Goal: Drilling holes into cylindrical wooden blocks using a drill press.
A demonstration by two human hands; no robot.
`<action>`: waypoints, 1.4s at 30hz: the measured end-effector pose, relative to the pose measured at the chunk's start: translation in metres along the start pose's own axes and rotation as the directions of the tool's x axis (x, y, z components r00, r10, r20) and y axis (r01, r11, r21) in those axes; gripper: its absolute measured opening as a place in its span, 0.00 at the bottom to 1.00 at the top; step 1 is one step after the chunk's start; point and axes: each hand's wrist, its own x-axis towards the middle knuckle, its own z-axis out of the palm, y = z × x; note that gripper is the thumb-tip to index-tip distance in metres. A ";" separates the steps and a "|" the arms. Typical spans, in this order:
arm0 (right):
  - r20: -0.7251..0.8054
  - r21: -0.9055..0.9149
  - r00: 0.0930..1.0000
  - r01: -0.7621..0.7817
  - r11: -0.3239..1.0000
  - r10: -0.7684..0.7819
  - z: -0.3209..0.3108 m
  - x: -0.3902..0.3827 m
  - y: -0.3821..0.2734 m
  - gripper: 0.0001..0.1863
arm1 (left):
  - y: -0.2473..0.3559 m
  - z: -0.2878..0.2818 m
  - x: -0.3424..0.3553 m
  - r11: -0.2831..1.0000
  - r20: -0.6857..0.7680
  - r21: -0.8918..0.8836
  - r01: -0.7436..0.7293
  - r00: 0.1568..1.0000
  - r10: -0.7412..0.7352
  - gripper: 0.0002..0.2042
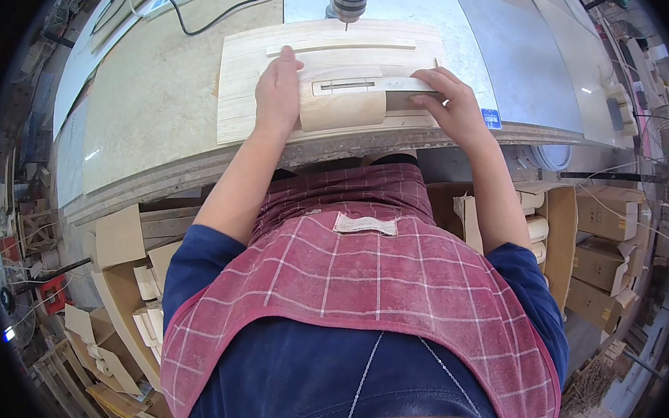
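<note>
A pale wooden block [342,113] with a rounded front face lies on a wide wooden board [242,77]. Across the top of the block runs a thin, light flat strip [396,84], and a narrow dark slot with pencil-like lines shows near the strip's left part. My left hand [278,94] rests along the block's left end, fingers stretched out and thumb apart. At the other end, my right hand [457,103] pinches the strip's right end between thumb and fingers. The undersides of my right fingers are partly hidden.
A drill chuck with a thin bit [347,10] hangs just beyond the block. Behind the block, a narrow wooden batten [351,47] lies along the board. A black cable [223,20] crosses the far left. Cardboard boxes [599,212] with wooden pieces stand below the bench.
</note>
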 end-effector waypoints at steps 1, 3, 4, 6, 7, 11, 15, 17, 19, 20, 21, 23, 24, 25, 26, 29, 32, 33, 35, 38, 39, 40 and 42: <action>0.000 -0.017 1.000 0.030 0.999 -0.030 0.002 0.001 0.000 0.17 | -0.004 0.004 0.001 0.999 -0.009 -0.032 -0.008 1.000 0.008 0.26; -0.007 -0.007 1.000 0.029 1.000 -0.029 0.004 0.001 0.000 0.17 | -0.010 0.008 0.001 0.997 -0.045 -0.075 -0.017 0.999 0.014 0.26; -0.013 0.007 1.000 0.024 1.000 -0.024 0.004 0.000 -0.001 0.17 | -0.012 0.009 0.000 0.993 -0.081 -0.114 -0.024 0.997 0.015 0.25; -0.024 0.049 1.000 -0.009 0.999 0.010 0.005 -0.001 -0.003 0.18 | -0.014 0.005 -0.004 0.993 -0.067 -0.120 -0.008 0.998 0.000 0.24; -0.039 0.086 0.998 -0.039 0.995 0.043 0.005 0.000 -0.003 0.19 | -0.015 0.004 -0.007 0.992 -0.051 -0.129 0.003 0.999 -0.010 0.23; -0.204 0.019 0.979 0.028 0.999 -0.024 0.012 -0.005 0.005 0.22 | 0.007 -0.020 -0.038 0.874 0.160 -0.383 0.298 0.954 -0.255 0.18; -0.211 -0.257 0.977 -0.020 0.966 -0.036 0.014 -0.009 0.012 0.23 | 0.005 -0.029 -0.062 0.968 0.294 -0.240 0.067 0.956 0.007 0.25; -0.214 -0.302 0.975 -0.011 0.953 -0.057 0.015 -0.004 0.011 0.22 | 0.005 -0.021 -0.068 0.980 0.290 -0.200 -0.003 0.955 0.063 0.31; -0.215 -0.317 0.975 -0.024 0.948 -0.047 0.016 0.000 0.011 0.22 | -0.010 -0.007 -0.064 0.948 0.204 -0.255 -0.189 0.948 0.243 0.40; -0.223 -0.334 0.974 -0.044 0.942 -0.033 0.016 0.002 0.012 0.23 | -0.014 -0.004 -0.059 0.948 0.197 -0.257 -0.188 0.950 0.242 0.40; -0.217 -0.336 0.975 -0.037 0.941 -0.039 0.017 0.006 0.015 0.23 | -0.016 -0.001 -0.051 0.946 0.187 -0.230 -0.229 0.943 0.274 0.40; -0.224 -0.188 0.957 -0.229 0.955 0.185 0.019 0.013 0.021 0.23 | -0.012 0.002 -0.043 0.943 0.172 -0.203 -0.264 0.938 0.300 0.41; -0.218 -0.191 0.959 -0.224 0.956 0.181 0.018 0.017 0.023 0.23 | -0.007 0.003 -0.038 0.967 0.215 -0.157 -0.201 0.949 0.232 0.40; -0.225 -0.158 0.954 -0.237 0.958 0.199 0.018 0.022 0.023 0.23 | -0.003 0.003 -0.033 0.984 0.253 -0.108 -0.140 0.953 0.164 0.39; -0.232 -0.125 0.948 -0.250 0.960 0.217 0.018 0.027 0.024 0.23 | -0.004 0.005 -0.028 0.984 0.246 -0.108 -0.140 0.955 0.163 0.39; -0.228 -0.160 0.947 -0.265 0.951 0.226 0.020 0.041 0.029 0.24 | -0.006 0.009 -0.015 0.968 0.173 0.057 -0.244 0.958 0.231 0.38; -0.238 -0.206 0.949 -0.260 0.943 0.209 0.025 0.052 0.028 0.24 | -0.007 0.009 -0.006 0.960 0.126 0.127 -0.251 0.964 0.235 0.37; -0.247 -0.233 0.951 -0.246 0.941 0.187 0.025 0.054 0.027 0.24 | -0.012 0.010 -0.004 0.960 0.108 0.079 -0.269 0.960 0.260 0.37; -0.228 -0.215 0.952 -0.254 0.943 0.204 0.027 0.057 0.027 0.25 | -0.007 0.006 -0.003 0.958 0.092 0.030 -0.285 0.955 0.281 0.37; -0.203 -0.193 0.952 -0.269 0.944 0.230 0.029 0.059 0.025 0.25 | 0.000 0.000 -0.009 0.972 0.233 -0.231 -0.032 0.968 0.088 0.39; -0.200 -0.189 0.950 -0.277 0.942 0.239 0.030 0.059 0.024 0.25 | -0.001 0.000 -0.009 0.953 0.267 -0.303 -0.001 0.960 0.086 0.41; -0.199 -0.193 0.951 -0.277 0.941 0.239 0.030 0.059 0.022 0.25 | -0.001 0.001 -0.009 0.927 0.300 -0.373 0.032 0.950 0.088 0.42; -0.212 -0.231 0.956 -0.250 0.940 0.202 0.032 0.059 0.018 0.26 | -0.006 0.004 -0.009 0.914 0.283 -0.406 0.007 0.952 0.118 0.43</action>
